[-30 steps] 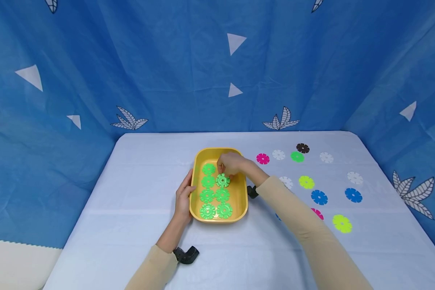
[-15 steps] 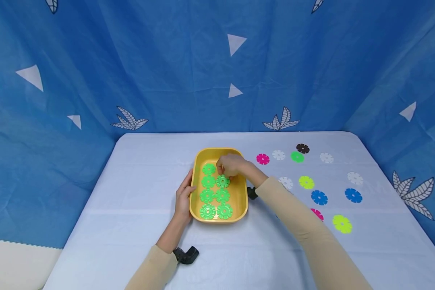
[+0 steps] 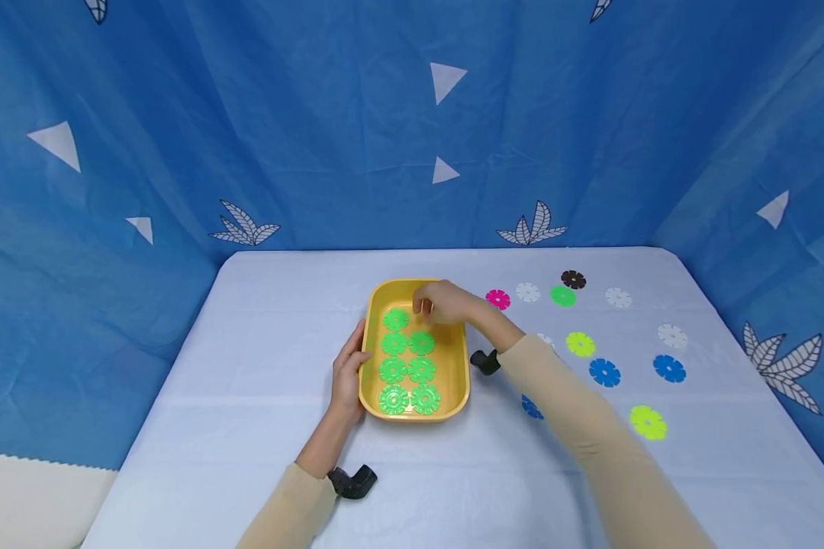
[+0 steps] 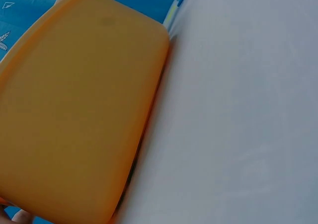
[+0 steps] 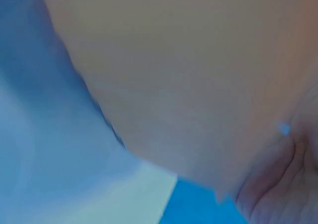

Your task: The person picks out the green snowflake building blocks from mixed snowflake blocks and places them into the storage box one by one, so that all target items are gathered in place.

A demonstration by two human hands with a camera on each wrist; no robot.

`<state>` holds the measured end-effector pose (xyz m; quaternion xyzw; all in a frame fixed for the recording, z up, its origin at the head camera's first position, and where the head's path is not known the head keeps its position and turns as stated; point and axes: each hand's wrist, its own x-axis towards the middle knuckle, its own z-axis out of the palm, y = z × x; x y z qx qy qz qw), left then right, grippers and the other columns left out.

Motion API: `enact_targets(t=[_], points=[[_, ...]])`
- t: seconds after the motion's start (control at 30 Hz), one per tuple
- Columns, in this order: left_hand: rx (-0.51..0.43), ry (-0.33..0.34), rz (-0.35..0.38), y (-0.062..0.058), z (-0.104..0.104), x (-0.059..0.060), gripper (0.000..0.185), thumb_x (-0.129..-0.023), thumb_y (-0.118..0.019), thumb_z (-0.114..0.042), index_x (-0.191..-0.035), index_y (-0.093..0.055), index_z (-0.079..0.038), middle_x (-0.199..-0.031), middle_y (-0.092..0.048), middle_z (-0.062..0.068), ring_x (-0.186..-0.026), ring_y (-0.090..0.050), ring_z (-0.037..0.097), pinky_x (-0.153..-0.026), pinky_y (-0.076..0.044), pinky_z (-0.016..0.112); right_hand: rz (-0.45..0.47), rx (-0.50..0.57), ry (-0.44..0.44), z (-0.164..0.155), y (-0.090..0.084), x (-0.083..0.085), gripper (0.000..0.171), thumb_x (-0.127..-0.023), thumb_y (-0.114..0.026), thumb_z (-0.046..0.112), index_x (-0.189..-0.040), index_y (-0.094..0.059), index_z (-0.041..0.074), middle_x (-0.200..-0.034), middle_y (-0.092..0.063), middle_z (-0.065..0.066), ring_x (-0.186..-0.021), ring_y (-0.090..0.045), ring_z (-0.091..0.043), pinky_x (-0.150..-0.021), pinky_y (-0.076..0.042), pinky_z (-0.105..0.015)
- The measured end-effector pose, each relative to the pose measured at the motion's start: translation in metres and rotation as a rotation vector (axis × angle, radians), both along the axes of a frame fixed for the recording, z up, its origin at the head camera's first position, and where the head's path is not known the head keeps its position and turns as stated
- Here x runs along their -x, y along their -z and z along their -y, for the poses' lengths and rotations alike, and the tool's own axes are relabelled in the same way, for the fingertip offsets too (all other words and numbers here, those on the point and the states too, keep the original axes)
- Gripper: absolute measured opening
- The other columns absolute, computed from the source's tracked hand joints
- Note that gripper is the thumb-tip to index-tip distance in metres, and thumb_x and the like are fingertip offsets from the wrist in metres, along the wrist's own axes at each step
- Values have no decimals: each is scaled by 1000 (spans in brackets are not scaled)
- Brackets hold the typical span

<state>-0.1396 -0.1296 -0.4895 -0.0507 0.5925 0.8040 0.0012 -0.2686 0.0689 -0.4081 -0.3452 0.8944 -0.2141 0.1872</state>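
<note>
A yellow plastic tray point(image 3: 452, 370) sits on the white-covered table in the head view. My left hand point(image 3: 346, 377) holds its left side, the thumb over the rim and the fingers along the outer wall. In the left wrist view the tray's outer wall point(image 4: 79, 110) fills much of the picture. Several green notched plastic discs lie flat in the tray in two columns, among them the upper disc point(image 3: 422, 342) of the right column. My right hand point(image 3: 446, 303) hovers over the tray's upper right part, fingers loosely bent, with nothing visible in them. The right wrist view is blurred.
On the table to the right lie several loose notched discs: pink point(image 3: 497, 299), black point(image 3: 573, 280), green point(image 3: 563, 296), white point(image 3: 672, 336), blue point(image 3: 605, 373) and yellow point(image 3: 648, 422). My right forearm point(image 3: 570, 404) covers part of that area. A blue curtain point(image 3: 357, 137) hangs behind.
My right hand has let go of the green disc at the top of the right column and lifted slightly away, up and right. The left hand and tray stay put.
</note>
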Motion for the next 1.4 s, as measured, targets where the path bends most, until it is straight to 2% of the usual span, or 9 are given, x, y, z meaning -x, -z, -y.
enact_targets(t=[0.13, 0.3, 0.53, 0.67, 0.8, 0.97, 1.13, 1.27, 1.4], points=[[2, -4, 12, 0, 1, 1, 62, -96, -38, -4, -156, -29, -17, -162, -23, -4, -151, -16, 14, -122, -20, 36, 92, 170, 55, -29, -17, 2, 23, -90, -64, 3, -113, -65, -1, -100, -66, -13, -86, -63, -26, -74, -54, -34], [9, -12, 11, -1, 3, 1, 62, -96, -39, -4, -155, -29, -19, -162, -24, -4, -150, -18, 13, -122, -21, 35, 155, 279, 266, -83, -23, 6, 28, -93, -64, 10, -120, -63, 3, -102, -64, -14, -89, -64, -35, -78, -57, -47], [13, -16, 24, -2, 5, 1, 62, -96, -38, -4, -155, -30, -21, -162, -24, -6, -150, -17, 11, -122, -21, 34, 213, 267, 693, -171, -3, 18, 45, -96, -60, 20, -137, -52, 3, -118, -57, -19, -104, -59, -36, -90, -51, -48], [6, -14, 21, -2, 5, 0, 62, -96, -38, -4, -155, -30, -20, -162, -24, -5, -151, -17, 12, -122, -20, 35, 228, 266, 859, -205, 10, 22, 54, -95, -62, 24, -142, -45, 2, -127, -52, -21, -104, -53, -30, -89, -49, -42], [4, -10, 14, -2, 4, 1, 61, -96, -38, -4, -155, -30, -20, -162, -24, -5, -151, -16, 12, -122, -20, 35, 236, 270, 949, -223, 21, 24, 58, -92, -66, 23, -142, -45, 1, -129, -49, -22, -101, -51, -28, -80, -47, -35], [3, 1, 5, -1, 3, 1, 61, -97, -37, -4, -155, -29, -19, -162, -23, -5, -151, -16, 13, -122, -20, 36, 234, 247, 1004, -231, 34, 26, 58, -89, -70, 21, -138, -48, 0, -121, -49, -19, -92, -50, -24, -71, -46, -28], [-2, 8, 5, -2, 1, 0, 61, -97, -37, -4, -156, -27, -18, -163, -22, -4, -151, -16, 13, -122, -20, 36, 221, 212, 1004, -235, 45, 23, 57, -86, -72, 19, -134, -48, -3, -117, -50, -19, -95, -50, -25, -73, -46, -29], [1, 5, 9, -1, 1, 0, 61, -97, -37, -4, -156, -28, -18, -162, -23, -4, -151, -16, 13, -122, -21, 36, 189, 155, 1043, -232, 51, 23, 54, -85, -73, 18, -130, -51, -3, -125, -49, -21, -103, -48, -30, -76, -45, -31], [-5, 6, 9, 0, 1, 0, 61, -97, -37, -4, -155, -29, -20, -162, -23, -5, -151, -16, 13, -122, -21, 36, 160, 83, 1072, -228, 52, 22, 52, -84, -74, 18, -126, -53, -4, -120, -50, -21, -103, -46, -32, -78, -44, -35]])
